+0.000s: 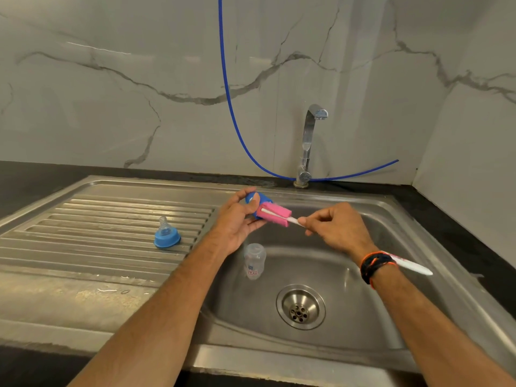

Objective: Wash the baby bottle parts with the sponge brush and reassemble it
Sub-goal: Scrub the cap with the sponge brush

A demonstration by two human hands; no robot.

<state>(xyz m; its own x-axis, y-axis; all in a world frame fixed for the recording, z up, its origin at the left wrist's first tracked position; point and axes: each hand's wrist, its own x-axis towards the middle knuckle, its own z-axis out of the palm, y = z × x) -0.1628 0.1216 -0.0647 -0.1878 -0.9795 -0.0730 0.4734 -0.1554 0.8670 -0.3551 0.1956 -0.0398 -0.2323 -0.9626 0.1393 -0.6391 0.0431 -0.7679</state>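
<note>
My left hand [237, 219] grips a blue bottle cap [258, 201] over the sink's back left corner. My right hand [333, 226] holds the white handle of the sponge brush, whose pink sponge head [275, 215] is pushed into the cap's mouth. The handle's far end [413, 266] sticks out past my right wrist. The clear bottle body [254, 261] stands upright in the sink basin [363, 275], below my left hand. A blue collar with a clear nipple [167, 234] sits on the ribbed drainboard [97, 219] to the left.
A chrome tap [308, 143] rises behind the basin, with no water running. A blue hose [231, 107] hangs down the marble wall and curves behind the tap. The drain [300, 306] is in the basin's middle. Dark countertop borders the sink.
</note>
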